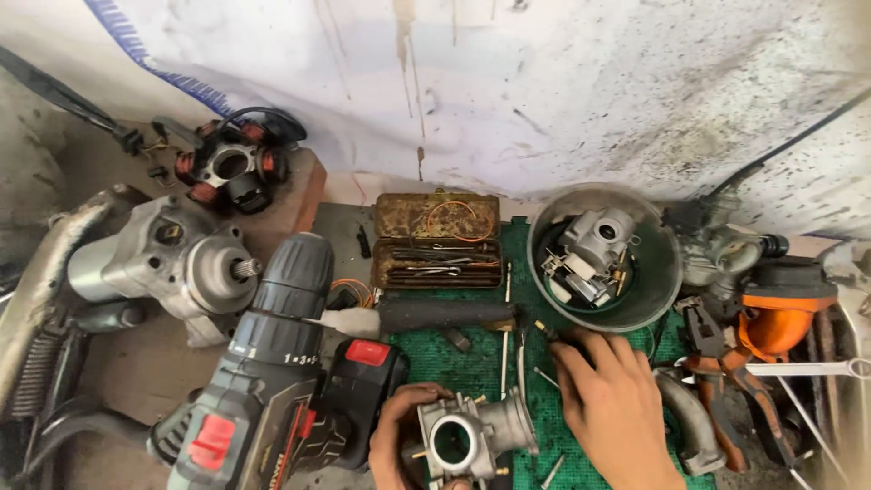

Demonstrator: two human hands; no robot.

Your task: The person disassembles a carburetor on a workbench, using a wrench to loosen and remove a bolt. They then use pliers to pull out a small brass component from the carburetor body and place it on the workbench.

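My left hand [392, 437] grips a grey metal carburetor body [472, 434] at the bottom centre, its round bore facing the camera. My right hand [610, 399] rests palm down on the green mat [454, 358] just right of the carburetor, fingertips on a small dark tool near a brass-tipped part [543, 328]. Whether the fingers hold it I cannot tell. Thin metal rods [504, 363] lie on the mat between the hands.
A cordless drill [272, 363] lies at the left. A metal bowl [653, 272] holds another carburetor [592, 254]. An open rusty tin [437, 240] of small tools sits behind. A starter motor [172, 263] and stator coil [231, 168] lie far left; pliers [726, 381] right.
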